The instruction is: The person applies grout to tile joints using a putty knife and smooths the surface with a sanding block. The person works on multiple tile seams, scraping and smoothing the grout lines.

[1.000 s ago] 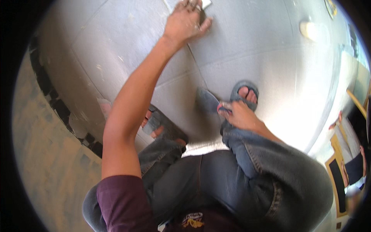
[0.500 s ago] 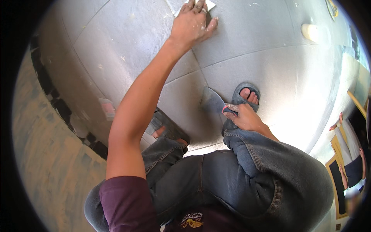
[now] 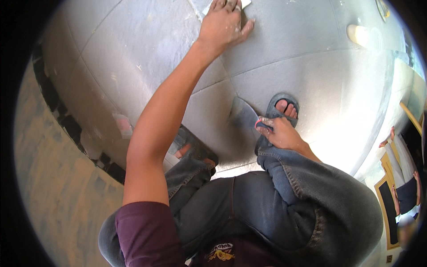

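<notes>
My left hand [image 3: 224, 24] is stretched out at the top, fingers apart and lying over a small white piece [image 3: 244, 4] on the grey tiled floor [image 3: 289, 40]; its thumb is out to the side, and white specks dot the skin. My right hand [image 3: 280, 133], closed on the dark red-trimmed handle of a scraper, is low between my knees beside my right sandalled foot [image 3: 287, 107]. The scraper's wide metal blade [image 3: 242, 115] points up and left, near the floor. My left foot [image 3: 182, 149] is partly hidden behind my left arm.
A strip of broken dark edging [image 3: 62, 111] borders a brown, mottled surface [image 3: 53, 169] at left. A pale pinkish scrap [image 3: 123, 123] lies near it. A cream round object [image 3: 356, 34] is at upper right. Another person [image 3: 402, 178] is at far right, beside yellow-framed panels.
My left hand and the white piece under it have shifted right in the picture since a second ago. My right hand and scraper have moved slightly right, little changed in the last half second.
</notes>
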Demonstrator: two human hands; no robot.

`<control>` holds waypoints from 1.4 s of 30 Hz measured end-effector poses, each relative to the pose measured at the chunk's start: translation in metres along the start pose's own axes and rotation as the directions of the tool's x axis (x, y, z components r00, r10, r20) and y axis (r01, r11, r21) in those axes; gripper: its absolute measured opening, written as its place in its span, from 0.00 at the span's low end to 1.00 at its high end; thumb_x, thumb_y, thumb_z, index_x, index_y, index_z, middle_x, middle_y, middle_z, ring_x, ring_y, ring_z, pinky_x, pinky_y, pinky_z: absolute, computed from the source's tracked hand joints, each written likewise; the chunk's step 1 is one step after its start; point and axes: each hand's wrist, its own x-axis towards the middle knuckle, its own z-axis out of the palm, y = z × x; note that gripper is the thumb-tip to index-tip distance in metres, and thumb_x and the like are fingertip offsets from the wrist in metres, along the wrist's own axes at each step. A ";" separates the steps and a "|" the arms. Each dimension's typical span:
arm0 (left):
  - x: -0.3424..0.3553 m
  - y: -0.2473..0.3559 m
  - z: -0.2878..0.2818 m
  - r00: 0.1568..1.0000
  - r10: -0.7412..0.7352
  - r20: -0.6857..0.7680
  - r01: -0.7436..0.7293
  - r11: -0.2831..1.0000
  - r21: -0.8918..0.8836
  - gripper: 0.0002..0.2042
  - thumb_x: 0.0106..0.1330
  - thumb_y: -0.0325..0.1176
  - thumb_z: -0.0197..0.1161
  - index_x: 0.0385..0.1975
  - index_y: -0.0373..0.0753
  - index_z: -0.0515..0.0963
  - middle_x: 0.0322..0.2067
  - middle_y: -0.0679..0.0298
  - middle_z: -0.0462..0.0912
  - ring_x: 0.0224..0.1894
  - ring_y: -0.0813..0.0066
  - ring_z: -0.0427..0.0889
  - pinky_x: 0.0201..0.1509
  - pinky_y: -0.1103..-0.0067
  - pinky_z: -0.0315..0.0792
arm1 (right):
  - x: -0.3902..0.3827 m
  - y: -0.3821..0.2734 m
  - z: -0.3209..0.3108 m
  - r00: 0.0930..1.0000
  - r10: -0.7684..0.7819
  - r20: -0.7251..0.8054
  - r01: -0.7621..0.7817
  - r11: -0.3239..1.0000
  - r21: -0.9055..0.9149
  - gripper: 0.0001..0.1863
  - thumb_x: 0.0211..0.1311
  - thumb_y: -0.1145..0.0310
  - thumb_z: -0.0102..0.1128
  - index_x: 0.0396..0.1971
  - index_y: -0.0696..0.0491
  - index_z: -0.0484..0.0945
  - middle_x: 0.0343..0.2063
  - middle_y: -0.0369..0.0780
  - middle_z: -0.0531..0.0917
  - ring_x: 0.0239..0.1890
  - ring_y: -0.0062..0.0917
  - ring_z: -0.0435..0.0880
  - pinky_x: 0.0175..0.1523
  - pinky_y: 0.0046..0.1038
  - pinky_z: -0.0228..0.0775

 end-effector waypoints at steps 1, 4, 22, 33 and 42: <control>0.006 -0.003 0.002 1.000 -0.006 0.008 0.006 1.000 0.005 0.30 0.71 0.46 0.57 0.58 0.19 0.74 0.66 0.35 0.71 0.72 0.38 0.66 0.76 0.58 0.61 | -0.002 0.002 0.002 1.000 -0.008 -0.003 0.008 1.000 -0.012 0.20 0.70 0.57 0.64 0.56 0.50 0.84 0.40 0.59 0.86 0.46 0.56 0.86 0.54 0.47 0.75; 0.020 -0.010 0.001 0.996 -0.046 0.073 0.051 0.996 -0.076 0.31 0.71 0.47 0.57 0.58 0.20 0.74 0.66 0.35 0.71 0.72 0.38 0.66 0.76 0.58 0.61 | -0.004 0.001 0.004 1.000 0.010 0.016 -0.010 1.000 0.000 0.19 0.69 0.57 0.64 0.54 0.50 0.85 0.39 0.58 0.86 0.45 0.55 0.86 0.53 0.47 0.76; 0.030 -0.009 0.003 0.996 -0.088 0.034 0.089 0.995 -0.033 0.32 0.70 0.47 0.58 0.58 0.18 0.74 0.67 0.35 0.70 0.71 0.37 0.67 0.75 0.56 0.61 | 0.002 0.001 -0.001 0.999 -0.033 0.029 0.030 0.996 0.082 0.21 0.69 0.57 0.64 0.55 0.56 0.84 0.41 0.56 0.87 0.48 0.53 0.86 0.59 0.43 0.73; 0.021 0.007 0.008 0.998 -0.054 0.045 0.056 0.998 -0.041 0.32 0.68 0.48 0.60 0.58 0.20 0.74 0.68 0.37 0.68 0.73 0.38 0.64 0.77 0.56 0.59 | -0.003 0.018 0.011 0.998 -0.055 -0.031 0.059 0.991 0.120 0.22 0.69 0.56 0.65 0.56 0.55 0.83 0.43 0.57 0.87 0.48 0.53 0.86 0.57 0.41 0.75; 0.006 0.010 0.010 0.995 0.071 0.068 -0.070 0.997 -0.027 0.36 0.67 0.49 0.60 0.62 0.19 0.71 0.70 0.36 0.64 0.74 0.38 0.60 0.78 0.55 0.56 | -0.002 0.005 0.002 1.000 -0.028 0.000 0.028 0.988 0.150 0.24 0.70 0.57 0.63 0.58 0.58 0.81 0.47 0.54 0.86 0.51 0.50 0.86 0.58 0.40 0.75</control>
